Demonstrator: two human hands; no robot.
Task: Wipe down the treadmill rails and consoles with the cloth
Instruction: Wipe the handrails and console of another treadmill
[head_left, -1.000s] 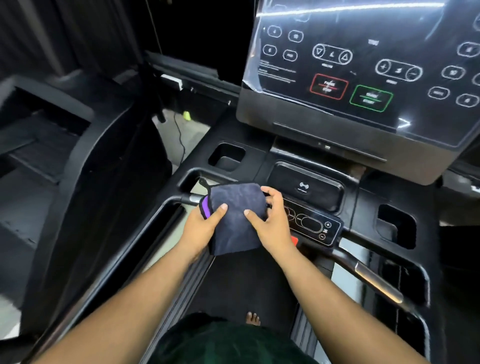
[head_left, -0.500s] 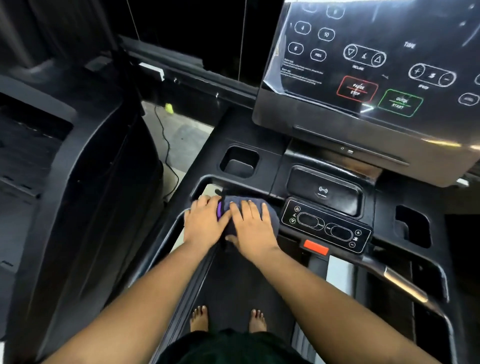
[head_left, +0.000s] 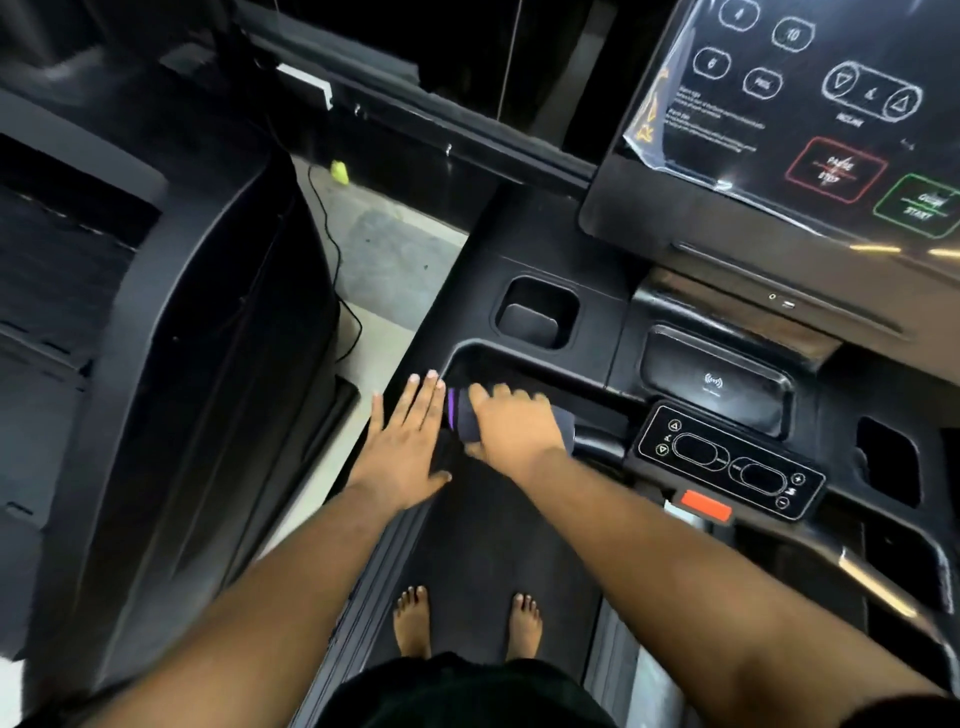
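A dark cloth with a purple edge (head_left: 457, 415) is wrapped over the black front handlebar (head_left: 597, 439) of the treadmill. My right hand (head_left: 511, 423) grips the cloth around the bar, fingers curled over it. My left hand (head_left: 405, 447) lies just left of the cloth with straight fingers, its fingertips by the purple edge at the corner of the left rail (head_left: 415, 358). The big console screen (head_left: 810, 119) fills the upper right. A small button panel (head_left: 727, 462) sits right of the cloth.
A cup holder (head_left: 535, 312) lies beyond the bar, a wireless charging pad (head_left: 714, 379) beside it. A red safety clip (head_left: 706, 506) hangs under the panel. My bare feet (head_left: 467, 621) stand on the belt. Another dark machine (head_left: 197, 364) and a floor cable (head_left: 332, 249) are at left.
The cloth went from spread between both hands to wrapped on the handlebar. My left hand has let go and opened flat; my right hand now grips the cloth alone.
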